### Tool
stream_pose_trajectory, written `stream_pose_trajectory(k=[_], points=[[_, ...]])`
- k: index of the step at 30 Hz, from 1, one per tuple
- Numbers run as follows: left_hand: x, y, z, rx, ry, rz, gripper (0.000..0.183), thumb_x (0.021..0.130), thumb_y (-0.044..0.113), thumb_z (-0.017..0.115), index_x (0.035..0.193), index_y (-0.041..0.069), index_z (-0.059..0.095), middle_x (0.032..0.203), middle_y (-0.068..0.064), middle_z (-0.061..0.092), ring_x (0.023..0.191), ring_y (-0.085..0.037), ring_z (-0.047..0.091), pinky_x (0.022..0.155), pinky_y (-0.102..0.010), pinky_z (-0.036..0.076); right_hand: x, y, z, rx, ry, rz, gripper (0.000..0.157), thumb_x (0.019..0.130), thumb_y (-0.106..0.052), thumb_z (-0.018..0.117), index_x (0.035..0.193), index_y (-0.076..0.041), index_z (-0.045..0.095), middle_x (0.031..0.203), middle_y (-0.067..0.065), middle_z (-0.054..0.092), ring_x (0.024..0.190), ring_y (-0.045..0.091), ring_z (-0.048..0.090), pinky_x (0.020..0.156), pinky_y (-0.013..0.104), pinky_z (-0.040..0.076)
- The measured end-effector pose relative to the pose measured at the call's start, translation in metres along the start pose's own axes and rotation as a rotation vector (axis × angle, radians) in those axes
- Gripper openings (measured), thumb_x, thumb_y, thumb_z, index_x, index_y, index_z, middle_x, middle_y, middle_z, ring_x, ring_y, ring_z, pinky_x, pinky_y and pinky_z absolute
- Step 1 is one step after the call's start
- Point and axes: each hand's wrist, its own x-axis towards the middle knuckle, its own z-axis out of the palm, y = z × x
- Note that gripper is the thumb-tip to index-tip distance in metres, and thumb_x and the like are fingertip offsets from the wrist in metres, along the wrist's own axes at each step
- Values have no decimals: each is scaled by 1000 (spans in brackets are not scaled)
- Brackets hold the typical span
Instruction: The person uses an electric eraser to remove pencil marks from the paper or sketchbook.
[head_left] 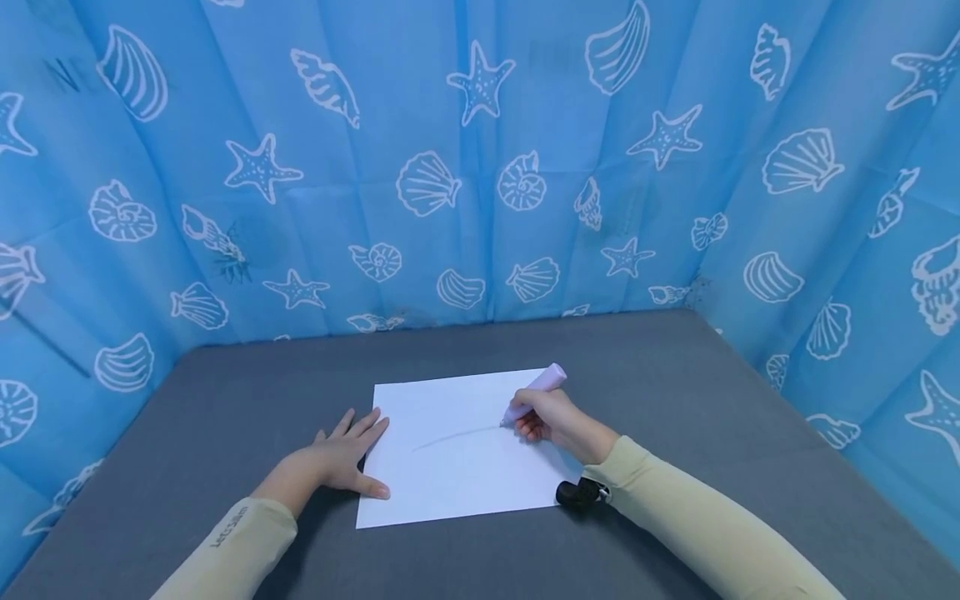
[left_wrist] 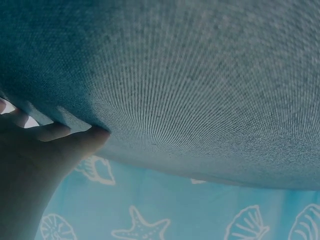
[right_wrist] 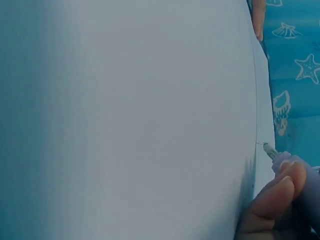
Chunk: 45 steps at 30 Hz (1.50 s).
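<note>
A white sheet of paper (head_left: pixel 450 483) lies flat on the dark grey table, with a thin grey, slightly curved line running across its middle. My right hand (head_left: pixel 551 417) pinches a thick lavender pen (head_left: pixel 547 379), its tip at the right end of that line. In the right wrist view, thumb and fingers grip the pen (right_wrist: pixel 307 185) near its narrow grey tip, close over the paper (right_wrist: pixel 160 110). Fingers spread, my left hand (head_left: pixel 341 458) rests over the paper's left edge. The left wrist view shows this hand (left_wrist: pixel 55 145) from the side, its fingertips down at the surface.
The dark grey cloth-like tabletop (head_left: pixel 450 558) surrounds the paper. A blue curtain (head_left: pixel 465 233) printed with white shells and starfish hangs behind and on both sides of the table. A small black device (head_left: pixel 576 494) sits at the right wrist, overlapping the paper's lower right corner.
</note>
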Motion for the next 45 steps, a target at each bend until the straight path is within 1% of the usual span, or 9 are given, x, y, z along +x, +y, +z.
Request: stream_pose_trajectory(k=[3,7,13,18,23,28,36,40,45], points=[[-1,1,-1,-4,-4,4,114,70,62,77,154,7,23,161,-16,11,143,-50,1,103,-75,8,3,1,1,-13,36,0,16,86,-12,60,89,3,57,62,7,54,51,12,47,50,22,40],[-2,3,-2,-6,-15,-5,114,71,62,77,155,8,22,161,-15,10,143,-49,0,103,-74,7,5,2,4,-36,82,3,15,84,-11,62,85,3,59,58,5,54,48,11,49,47,22,40],[0,-1,0,7,-12,-9,115,70,63,76,155,8,21,161,-15,9,144,-48,1,104,-74,8,6,0,6,-90,34,-6,15,85,-11,62,88,3,59,57,5,53,45,10,49,45,21,40],[0,-1,-2,11,-14,-7,115,70,64,76,155,8,21,162,-14,9,144,-48,1,104,-74,8,6,-2,6,-111,52,0,17,86,-13,63,90,3,58,59,6,53,47,11,49,46,21,42],[-1,-1,-4,5,-22,-6,116,70,65,75,155,9,20,162,-14,9,144,-48,0,104,-74,7,6,-4,7,-135,59,-13,15,85,-13,63,86,2,58,59,5,52,47,11,47,46,21,39],[-1,-1,-4,0,-31,-8,115,71,64,76,155,8,20,162,-14,9,144,-48,0,104,-74,7,6,-4,7,-148,55,-13,15,84,-13,64,85,1,57,59,5,51,48,12,46,46,22,37],[0,-1,-3,10,-35,-5,115,71,65,75,155,8,20,162,-15,8,144,-48,0,104,-74,7,6,-2,4,-161,25,-20,15,85,-13,63,86,1,57,59,5,51,47,12,46,46,22,37],[0,-2,-3,12,-37,-13,115,71,65,75,155,9,20,162,-14,8,144,-48,-1,104,-74,7,6,-3,4,-138,22,-17,16,85,-13,63,88,2,57,59,6,51,47,12,47,46,22,39],[1,-1,-4,14,-41,-15,116,71,66,74,155,9,20,162,-14,8,144,-48,-1,104,-74,7,4,-3,2,-39,-14,10,22,89,-12,59,99,7,58,65,9,57,52,14,52,49,23,46]])
